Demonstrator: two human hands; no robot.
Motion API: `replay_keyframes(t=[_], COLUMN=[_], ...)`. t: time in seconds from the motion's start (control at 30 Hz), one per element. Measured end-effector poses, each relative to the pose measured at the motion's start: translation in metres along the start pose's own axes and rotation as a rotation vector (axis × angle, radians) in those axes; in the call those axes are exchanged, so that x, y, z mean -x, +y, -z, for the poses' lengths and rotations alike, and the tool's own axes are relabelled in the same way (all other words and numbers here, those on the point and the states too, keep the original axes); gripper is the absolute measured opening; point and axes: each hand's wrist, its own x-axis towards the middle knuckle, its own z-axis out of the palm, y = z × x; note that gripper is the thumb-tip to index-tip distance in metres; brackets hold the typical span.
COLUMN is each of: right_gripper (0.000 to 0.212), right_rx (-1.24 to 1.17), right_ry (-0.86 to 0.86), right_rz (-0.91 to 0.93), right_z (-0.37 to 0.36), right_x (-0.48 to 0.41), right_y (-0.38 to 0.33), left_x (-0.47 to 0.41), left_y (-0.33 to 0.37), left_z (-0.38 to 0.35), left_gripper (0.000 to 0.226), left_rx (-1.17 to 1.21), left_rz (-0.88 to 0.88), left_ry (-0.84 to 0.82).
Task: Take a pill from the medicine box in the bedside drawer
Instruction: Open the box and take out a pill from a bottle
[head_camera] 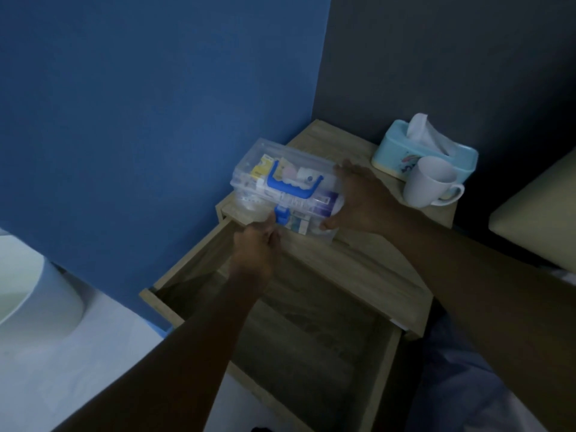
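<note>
A clear plastic medicine box (274, 169) with a blue handle and a blue front latch (282, 215) rests on top of the wooden bedside table (358, 266), near its left edge. Packets and cartons show through its lid. My left hand (257, 249) pinches the blue latch at the box's front. My right hand (358, 196) clasps the box's right end, fingers spread over lid and side. Below, the bedside drawer (314, 344) stands pulled out, and its inside looks dim and bare.
A white mug (428, 182) and a teal tissue box (427, 151) stand at the table's back right. A blue wall runs along the left, a dark wall behind. A pale cushioned edge (536, 219) lies right, and a white rounded object (34, 294) sits low left.
</note>
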Motion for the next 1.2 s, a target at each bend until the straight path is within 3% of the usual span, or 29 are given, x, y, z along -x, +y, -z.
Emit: replay_keyframes(t=[0.07, 0.17, 0.27, 0.37, 0.47, 0.53, 0.6, 0.77, 0.87, 0.93, 1.03, 1.13, 1.2], right_gripper=[0.128, 0.122, 0.103, 0.069, 0.040, 0.029, 0.023, 0.047, 0.050, 0.051, 0.043, 0.023, 0.019], right_rx=[-0.049, -0.197, -0.394, -0.695, -0.952, -0.764, -0.610, -0.763, -0.768, -0.687, -0.580, -0.393, -0.212], right_ry=[-0.013, -0.079, -0.098, 0.123, 0.477, 0.636, 0.689, 0.375, 0.295, 0.382, 0.596, 0.438, 0.250], right_rz=[0.019, -0.036, -0.053, -0.070, -0.209, -0.332, -0.377, -0.506, -0.520, -0.466, -0.208, 0.048, 0.049], right_z=[0.010, 0.039, 0.071, 0.083, 0.073, 0.053, 0.027, -0.017, -0.025, -0.022, -0.007, 0.004, 0.007], right_x=[0.000, -0.005, -0.015, -0.031, -0.050, -0.057, -0.057, -0.061, -0.057, -0.051, -0.049, -0.064, -0.075], right_y=[0.002, 0.011, 0.024, 0.039, 0.050, 0.048, 0.040, 0.034, 0.036, 0.030, 0.008, -0.022, -0.040], left_x=[-0.004, -0.012, -0.029, -0.043, -0.046, -0.045, -0.046, -0.045, -0.046, -0.047, -0.047, -0.046, -0.047], left_y=[-0.004, -0.006, -0.006, -0.004, -0.006, -0.005, -0.003, -0.005, -0.006, -0.006, -0.007, -0.007, -0.007], left_z=[0.006, 0.022, 0.036, 0.042, 0.036, 0.032, 0.032, 0.032, 0.032, 0.033, 0.034, 0.034, 0.035], left_gripper=[0.031, 0.040, 0.058, 0.073, 0.075, 0.076, 0.075, 0.078, 0.080, 0.080, 0.080, 0.079, 0.079], left_rx=[-0.064, -0.049, -0.097, -0.360, -0.495, -0.513, -0.582, -0.599, -0.588, -0.571, -0.563, -0.550, -0.550], left_rz=[-0.044, -0.096, -0.190, -0.256, -0.190, -0.163, -0.193, -0.206, -0.225, -0.225, -0.233, -0.246, -0.246], left_ry=[-0.012, 0.141, 0.181, -0.044, -0.234, -0.233, -0.212, -0.227, -0.215, -0.216, -0.208, -0.198, -0.204])
